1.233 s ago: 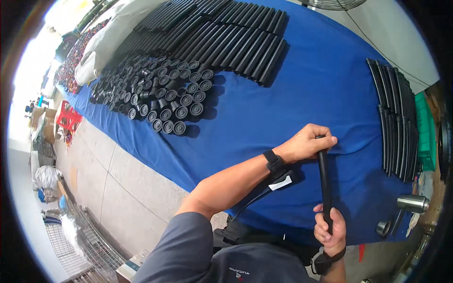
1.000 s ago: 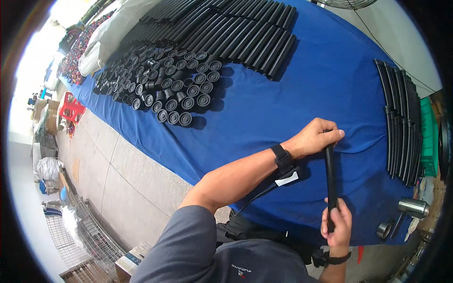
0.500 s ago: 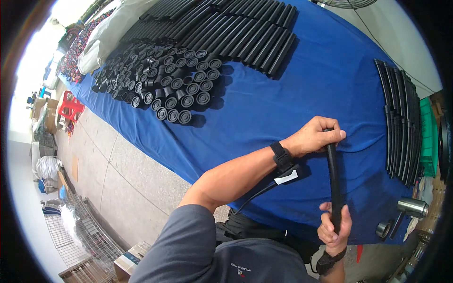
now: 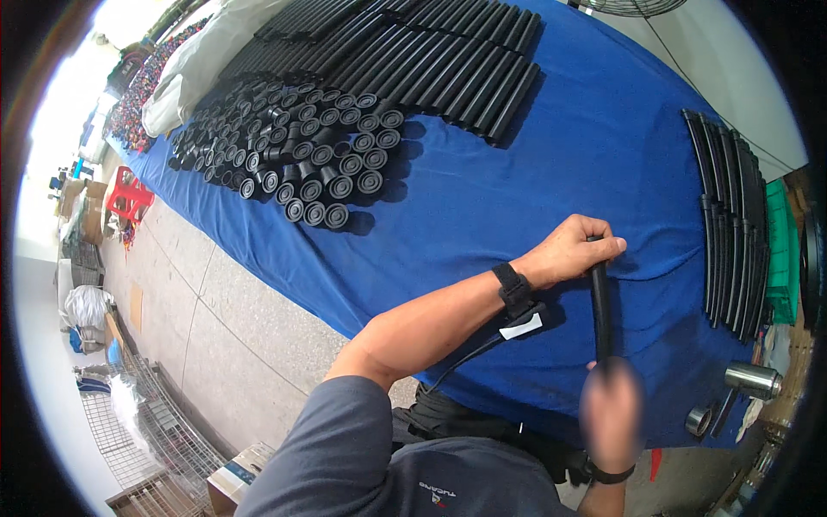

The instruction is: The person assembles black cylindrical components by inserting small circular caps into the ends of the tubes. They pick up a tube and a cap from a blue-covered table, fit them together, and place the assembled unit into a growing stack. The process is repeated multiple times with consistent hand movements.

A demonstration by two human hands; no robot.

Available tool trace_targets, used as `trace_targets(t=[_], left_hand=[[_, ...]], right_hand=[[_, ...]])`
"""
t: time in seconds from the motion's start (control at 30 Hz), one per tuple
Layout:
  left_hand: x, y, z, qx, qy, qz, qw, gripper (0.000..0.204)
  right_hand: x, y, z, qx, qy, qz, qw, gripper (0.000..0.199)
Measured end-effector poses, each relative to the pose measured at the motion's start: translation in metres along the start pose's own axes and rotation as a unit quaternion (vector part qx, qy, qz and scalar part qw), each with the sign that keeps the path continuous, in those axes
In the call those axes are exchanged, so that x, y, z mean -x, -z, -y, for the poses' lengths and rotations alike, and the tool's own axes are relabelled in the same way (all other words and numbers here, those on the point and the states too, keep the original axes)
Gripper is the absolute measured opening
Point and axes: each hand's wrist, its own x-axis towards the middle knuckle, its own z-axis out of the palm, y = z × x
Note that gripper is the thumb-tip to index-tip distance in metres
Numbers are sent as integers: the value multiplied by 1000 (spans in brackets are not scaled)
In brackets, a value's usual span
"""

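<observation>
A long black tube [image 4: 600, 314] stands out toward me over the blue cloth, slightly tilted. My left hand [image 4: 573, 252] is closed round its far end, the thumb and fingers curled over the top. The near end runs into my right hand [image 4: 612, 418], which is blurred; the tube disappears at its palm and the fingers are hard to make out. A strap with a white tag [image 4: 521, 326] hangs from my left wrist, a dark cord trailing from it.
Black round caps [image 4: 336, 185] lie in a cluster at the left of the blue-clothed table [image 4: 482, 207], with rows of black tubes [image 4: 465, 82] behind. More tubes [image 4: 732, 233] are stacked at the right edge, beside a green crate [image 4: 782, 250]. A metal cylinder [image 4: 754, 379] and a ring [image 4: 699, 420] sit at the near right.
My right hand has turned and risen a little along the tube, now blurred. The tube's near end has swung slightly left. My left hand has barely moved.
</observation>
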Motion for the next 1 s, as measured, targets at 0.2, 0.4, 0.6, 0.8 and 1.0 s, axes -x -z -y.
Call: trace_targets(t=[0.2, 0.4, 0.6, 0.8, 1.0], left_hand=[[3, 0, -2, 80, -27, 9, 996, 36], [-1, -1, 0, 1, 4, -25, 1000, 36], [0, -3, -4, 56, 1, 23, 998, 33], [-1, -2, 3, 10, 3, -32, 999, 34], [-4, -1, 9, 21, -4, -32, 999, 36]], right_hand=[[1, 11, 7, -362, -82, 114, 921, 43], [1, -6, 13, 142, 78, -54, 985, 28], [-4, 23, -4, -410, -123, 216, 877, 47], [-5, 3, 3, 283, 131, -70, 948, 34], [-16, 0, -3, 367, 315, -126, 866, 39]])
